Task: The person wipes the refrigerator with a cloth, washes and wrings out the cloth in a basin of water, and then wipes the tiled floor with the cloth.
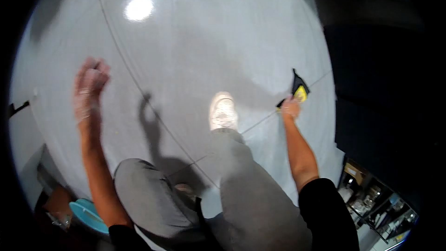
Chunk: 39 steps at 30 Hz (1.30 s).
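Low over the floor, my right hand (291, 108) is closed around a floppy-looking black-and-yellow item (301, 94). One pointed black end sticks up past the fingers, and a smaller dark bit shows on the near side; its exact kind is not clear. My left hand (91, 83) hangs out to the left, blurred by motion. Its fingers look loosely bent and apart, with nothing seen in them. Between the two hands are my legs in grey trousers (260, 195) and a white shoe (224, 111) stepping forward.
The smooth grey floor (195, 51) has thin dark seams and a bright light reflection. Along the right runs a large dark surface (371, 97), with shelves (378, 209) of small goods below it. A light-blue tub (88, 214) and a brown box (59, 200) are at lower left.
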{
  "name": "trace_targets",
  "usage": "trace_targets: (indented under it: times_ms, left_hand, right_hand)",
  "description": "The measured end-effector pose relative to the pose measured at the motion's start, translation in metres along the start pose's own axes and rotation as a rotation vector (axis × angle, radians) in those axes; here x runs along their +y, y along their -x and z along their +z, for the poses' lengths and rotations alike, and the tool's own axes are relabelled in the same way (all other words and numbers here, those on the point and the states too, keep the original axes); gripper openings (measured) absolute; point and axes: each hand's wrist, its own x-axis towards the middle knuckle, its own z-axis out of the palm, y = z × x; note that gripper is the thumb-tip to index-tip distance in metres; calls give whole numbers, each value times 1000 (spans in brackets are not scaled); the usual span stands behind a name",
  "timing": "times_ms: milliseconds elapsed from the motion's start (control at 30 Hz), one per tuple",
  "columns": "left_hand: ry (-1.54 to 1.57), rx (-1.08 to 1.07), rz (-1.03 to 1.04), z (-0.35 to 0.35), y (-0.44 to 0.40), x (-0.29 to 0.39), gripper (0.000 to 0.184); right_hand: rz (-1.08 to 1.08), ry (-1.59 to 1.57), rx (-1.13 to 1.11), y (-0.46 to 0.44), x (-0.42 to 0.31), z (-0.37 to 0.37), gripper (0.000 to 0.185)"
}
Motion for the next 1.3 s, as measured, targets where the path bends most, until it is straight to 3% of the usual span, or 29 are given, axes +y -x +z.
trace_targets:
  times_ms: [33, 67, 100, 167, 300, 467, 733, 1033, 1300]
  left_hand:
    - [-118, -10, 170, 11, 11, 32, 60]
    - [9, -27, 253, 7, 14, 55, 71]
    - [-105, -63, 394, 15, 30, 88, 77]
    - [638, -515, 508, 19, 41, 126, 60]
    - [494, -659, 607, 34, 77, 181, 38]
    - [114, -775, 716, 43, 103, 177, 39]
    - [-83, -720, 765, 46, 103, 165, 41]
    - [-229, -391, 702, 37, 17, 156, 43]
    - [-258, -344, 678, 34, 8, 151, 46]
  right_hand:
    - [-43, 27, 175, 4, 6, 26, 71]
    - [4, -30, 134, 23, -9, 7, 70]
    - [47, -92, 90, 46, -32, -27, 69]
    - [119, -149, -1, 60, -50, -53, 69]
    - [83, -145, -1, 58, -47, -52, 69]
    - [23, -145, 39, 59, -44, -52, 69]
    - [-32, -147, 52, 57, -38, -48, 70]
    - [-71, -181, 89, 55, -35, -43, 70]
    - [-73, -161, 70, 53, -34, -44, 68]
